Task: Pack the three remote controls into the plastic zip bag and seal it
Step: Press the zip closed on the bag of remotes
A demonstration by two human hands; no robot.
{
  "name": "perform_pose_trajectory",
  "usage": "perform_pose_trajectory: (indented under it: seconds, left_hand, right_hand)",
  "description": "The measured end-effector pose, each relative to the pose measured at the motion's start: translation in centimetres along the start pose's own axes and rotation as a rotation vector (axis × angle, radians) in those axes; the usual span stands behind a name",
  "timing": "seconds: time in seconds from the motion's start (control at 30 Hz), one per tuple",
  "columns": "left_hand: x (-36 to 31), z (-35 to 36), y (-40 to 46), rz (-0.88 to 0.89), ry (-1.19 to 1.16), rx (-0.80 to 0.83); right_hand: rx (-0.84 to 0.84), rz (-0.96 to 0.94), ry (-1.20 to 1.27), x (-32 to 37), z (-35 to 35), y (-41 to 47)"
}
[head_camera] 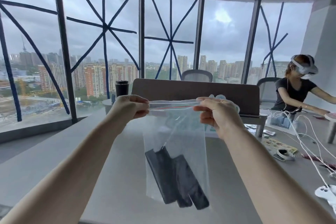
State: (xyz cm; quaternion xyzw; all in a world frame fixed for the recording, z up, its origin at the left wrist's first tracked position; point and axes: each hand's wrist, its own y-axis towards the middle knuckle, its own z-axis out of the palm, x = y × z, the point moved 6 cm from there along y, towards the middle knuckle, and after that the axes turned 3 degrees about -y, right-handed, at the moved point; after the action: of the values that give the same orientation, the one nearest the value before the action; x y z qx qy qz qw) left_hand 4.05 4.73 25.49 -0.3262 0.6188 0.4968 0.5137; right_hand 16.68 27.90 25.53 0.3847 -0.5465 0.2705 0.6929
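**Sealing the loaded bag**

With all the remotes already inside, the step in hand looks to be the sealing. Going from left to right: the left hand (130, 105) pinches the left end of the zip strip (172, 106) between thumb and fingers, its grip closed on the plastic. The strip runs taut and nearly level between the hands, a thin red line showing along it. The right hand (216, 112) pinches the right end the same way, its grip likewise closed on the strip. Whether the two lips of the strip are already pressed together is hard to tell through the clear film.

The plastic zip bag (189, 132) hangs from that strip, held up in the air above the grey worktop (116, 178), not resting on it. At the bottom of the bag lie the remote controls (177, 176), dark and long, slanting down to the right and overlapping one another.

Counted: one bag, one zip strip, two hands on it, and three remotes, as three lower ends show side by side.

The next move, I judge, calls for running a pinch along the strip from one end to the other while the other hand keeps it taut, then checking that no gap is left.
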Motion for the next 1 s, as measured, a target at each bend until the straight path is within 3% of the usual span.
perform_pose_trajectory:
  seconds: [0.17, 0.23, 0.43, 0.63, 0.73, 0.8, 1.0]
  left_hand:
    - [3.4, 1.6, -0.8, 0.046, 0.104, 0.151]
    - [4.4, 1.9, -1.0, 0.086, 0.207, 0.113]
    - [5.2, 2.4, -1.4, 0.087, 0.225, 0.0]
    - [3.9, 6.4, -2.5, 0.076, 0.157, 0.083]
    - [2.6, 9.3, -2.9, 0.13, 0.193, 0.145]
    - [1.8, 10.7, -3.1, 0.17, 0.238, 0.167]
    - [0.7, 11.3, -3.2, 0.25, 0.35, 0.181]
  right_hand:
    - [-0.009, 0.021, -0.086, -1.2, -1.9, -0.5]
    - [-0.039, 0.014, -0.172, -1.6, -2.7, -0.6]
    - [-0.145, -0.071, -0.464, -0.3, -4.9, -1.1]
    - [-0.408, -0.32, -1.11, 3.7, -6.1, -3.8]
    - [-0.155, -0.541, -1.171, 4.0, -2.4, -5.0]
    - [0.041, -0.515, -1.207, 2.7, -0.6, -4.7]
    - [0.07, -0.431, -1.152, 2.2, -0.9, -3.4]
